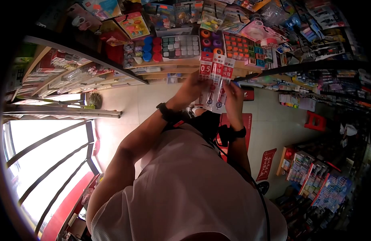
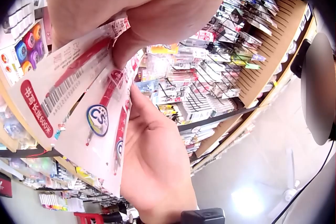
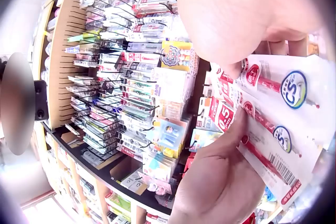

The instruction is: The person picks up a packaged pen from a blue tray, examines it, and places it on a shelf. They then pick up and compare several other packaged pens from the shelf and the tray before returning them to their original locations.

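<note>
Both hands hold three flat pen packs with red-and-white headers, fanned out in front of the chest. The leftmost pack (image 1: 205, 69) is marked 0.5; a barcode pack (image 2: 68, 85) shows in the left wrist view. Clear windows on the other two, a middle pack (image 1: 217, 66) and a right pack (image 1: 228, 71), show red pens with round blue-and-white CS badges. My left hand (image 1: 191, 91) pinches the fan at its left side, the thumb across the packs. At the right side, my right hand (image 1: 234, 102) grips the packs between thumb and fingers.
A shelf ahead carries boxes of grey-white pieces (image 1: 180, 47), orange pieces (image 1: 236, 46) and hanging toy packs (image 1: 133, 25). Pens hang on hooks at a rack (image 3: 142, 66). A red stool (image 1: 315, 121) and a notebook display (image 1: 314, 176) stand to the right; a bright glass door (image 1: 45, 160) lies left.
</note>
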Motion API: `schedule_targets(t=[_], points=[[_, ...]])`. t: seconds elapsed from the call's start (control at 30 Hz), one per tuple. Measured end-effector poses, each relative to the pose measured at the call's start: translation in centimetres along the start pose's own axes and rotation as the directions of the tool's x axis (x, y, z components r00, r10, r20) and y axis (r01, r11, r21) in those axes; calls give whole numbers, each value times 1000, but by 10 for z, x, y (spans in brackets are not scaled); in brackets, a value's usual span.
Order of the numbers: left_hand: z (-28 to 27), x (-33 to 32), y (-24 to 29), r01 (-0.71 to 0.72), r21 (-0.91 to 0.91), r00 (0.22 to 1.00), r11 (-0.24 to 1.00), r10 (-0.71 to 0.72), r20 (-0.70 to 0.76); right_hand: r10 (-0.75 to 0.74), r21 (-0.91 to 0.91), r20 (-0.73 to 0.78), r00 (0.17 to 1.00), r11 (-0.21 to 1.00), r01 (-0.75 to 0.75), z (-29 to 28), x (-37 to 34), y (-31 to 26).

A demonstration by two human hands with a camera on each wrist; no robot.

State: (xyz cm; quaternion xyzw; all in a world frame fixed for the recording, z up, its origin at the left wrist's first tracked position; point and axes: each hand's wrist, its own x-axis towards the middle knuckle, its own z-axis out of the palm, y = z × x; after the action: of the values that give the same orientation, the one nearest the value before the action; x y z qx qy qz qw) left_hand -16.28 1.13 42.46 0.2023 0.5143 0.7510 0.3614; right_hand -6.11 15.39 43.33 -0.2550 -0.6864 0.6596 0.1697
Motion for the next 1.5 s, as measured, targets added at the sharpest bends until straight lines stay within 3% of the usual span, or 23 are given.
schedule_targets(t=[0.13,0.27,0.33,0.43,1.13,1.5], points=[[-2,-1,9,89,55,996,994,-89,-10,11,-58,15,1000,998,-10,-6,1,-1],[0,2,-3,60,9,998,998,-60,-11,-54,0,0,999,999,54,-1,3,2],[2,2,-4,-49,-3,999,999,49,3,-34,-47,11,999,998,34,0,3,5],[2,-2,9,67,36,998,997,-67,1,8,-56,24,1000,998,-7,-2,0,-2],[0,0,-1,4,12,1000,1000,-4,-2,57,-24,25,998,998,-56,-9,4,7],[-1,0,-6,37,38,999,999,-37,0,68,-37,5,998,997,-67,-7,0,-7]])
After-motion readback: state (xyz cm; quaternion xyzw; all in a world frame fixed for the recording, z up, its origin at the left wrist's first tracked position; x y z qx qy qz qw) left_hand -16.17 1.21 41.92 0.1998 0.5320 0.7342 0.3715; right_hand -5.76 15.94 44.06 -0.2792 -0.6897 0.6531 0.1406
